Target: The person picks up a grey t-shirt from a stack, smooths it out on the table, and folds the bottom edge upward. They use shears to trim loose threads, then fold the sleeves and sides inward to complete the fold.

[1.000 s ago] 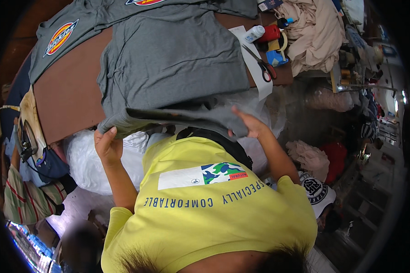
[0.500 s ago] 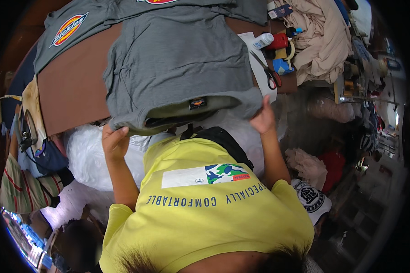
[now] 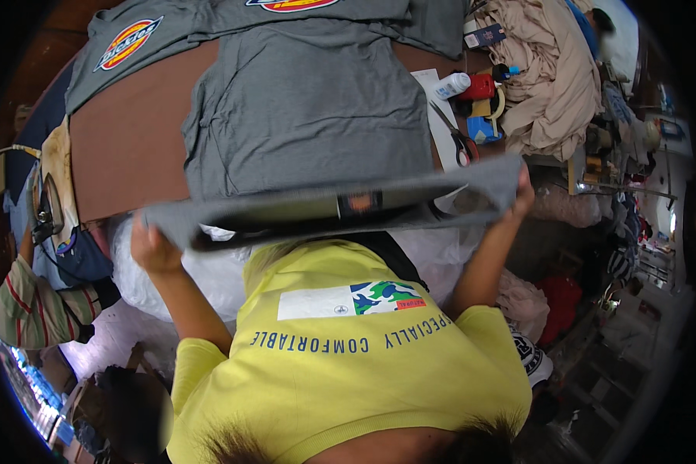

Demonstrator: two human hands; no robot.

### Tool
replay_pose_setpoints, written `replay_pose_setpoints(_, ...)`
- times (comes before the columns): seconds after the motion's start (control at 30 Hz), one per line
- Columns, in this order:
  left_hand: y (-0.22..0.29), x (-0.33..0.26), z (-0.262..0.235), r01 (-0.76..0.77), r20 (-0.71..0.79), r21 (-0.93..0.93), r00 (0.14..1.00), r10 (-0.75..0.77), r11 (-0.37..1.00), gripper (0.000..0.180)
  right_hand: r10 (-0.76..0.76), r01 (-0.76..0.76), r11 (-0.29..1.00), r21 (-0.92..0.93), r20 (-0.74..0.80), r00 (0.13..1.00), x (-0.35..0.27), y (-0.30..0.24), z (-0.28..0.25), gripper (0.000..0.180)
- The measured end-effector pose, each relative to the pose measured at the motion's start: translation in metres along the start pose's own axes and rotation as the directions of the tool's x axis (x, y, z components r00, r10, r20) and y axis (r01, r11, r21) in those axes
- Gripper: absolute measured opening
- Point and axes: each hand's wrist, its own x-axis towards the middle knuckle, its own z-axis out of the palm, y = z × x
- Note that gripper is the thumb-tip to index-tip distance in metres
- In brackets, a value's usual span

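A grey T-shirt (image 3: 309,100) lies over the near edge of the table. Its wide open edge is lifted toward me and pulled taut, with a small dark label (image 3: 360,203) showing inside the opening. At the left end of that edge, my left hand (image 3: 153,249) is closed on the cloth. My right hand (image 3: 525,195) grips the opposite end, its fingers partly hidden by the fabric. The lifted band is blurred by motion.
More grey shirts (image 3: 131,39) with a colourful emblem lie farther back on the brown table (image 3: 124,155). On the right are scissors (image 3: 462,147), a white bottle (image 3: 452,85) and heaped beige cloth (image 3: 549,97). An iron (image 3: 52,205) stands at left, beside another person's striped sleeve (image 3: 35,301).
Both hands have moved outward, away from each other. The shirt's open edge has gone from slack to stretched straight, its right end rising past the table's side.
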Motion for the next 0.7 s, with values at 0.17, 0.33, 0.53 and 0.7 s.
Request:
replay_pose_setpoints(0.17,-0.066,0.149,-0.003,0.572,0.101,-0.243,0.818,-0.567,0.783,0.029,0.332,-0.317,0.939,0.135,-0.108,0.937,0.155,0.068,-0.042,0.028)
replay_pose_setpoints(0.33,-0.172,0.227,-0.060,0.746,0.032,-0.254,0.642,-0.766,0.615,0.027,0.331,-0.329,0.942,0.065,-0.339,0.880,0.229,0.138,-0.130,0.033)
replay_pose_setpoints(0.53,-0.134,0.211,-0.055,0.830,0.153,-0.115,0.558,-0.816,0.546,0.036,0.864,-0.838,0.500,-0.219,0.052,0.501,0.231,0.108,-0.089,0.054)
replay_pose_setpoints(0.7,-0.169,0.246,-0.060,0.785,0.164,-0.270,0.608,-0.777,0.557,0.042,0.505,-0.513,0.856,0.063,-0.313,0.804,0.258,0.128,-0.070,0.050)
